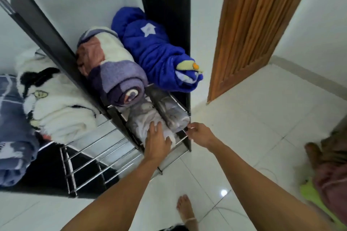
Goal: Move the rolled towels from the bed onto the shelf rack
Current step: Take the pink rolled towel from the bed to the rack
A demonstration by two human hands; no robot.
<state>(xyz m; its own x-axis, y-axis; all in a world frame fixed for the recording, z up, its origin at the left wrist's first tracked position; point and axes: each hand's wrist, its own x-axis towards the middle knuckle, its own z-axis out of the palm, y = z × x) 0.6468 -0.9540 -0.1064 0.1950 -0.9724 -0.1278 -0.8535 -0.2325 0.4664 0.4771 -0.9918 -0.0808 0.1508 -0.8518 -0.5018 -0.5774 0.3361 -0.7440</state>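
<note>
Our left hand (159, 138) lies flat, fingers spread, pressed on the near end of a grey-white rolled towel (144, 120) on the lower tier of the shelf rack (90, 146). It pushes rather than grips; the palm rests on the cloth with no fingers closed round it. Our right hand (197, 133) is just to the right, fingertips pinched at the near right corner of the rack by the chrome bar; whether it grips the bar or the edge of the second grey roll (174, 112) we cannot tell.

The two grey rolls lie side by side and touching, their long axes running from near to far, into the rack. The left hand is on the left roll's near end, so any further push goes straight along that axis, away from us. The left hand is the nearer one for that.

On the tier above lie a purple and cream rolled towel (110, 63) and, right of it, a blue rolled towel (152, 50), both pointing the same way. Further left a white fluffy blanket (56, 103) rests on the neighbouring rack section. The bed is not in view.

We judge the left roll nearly seated.
</note>
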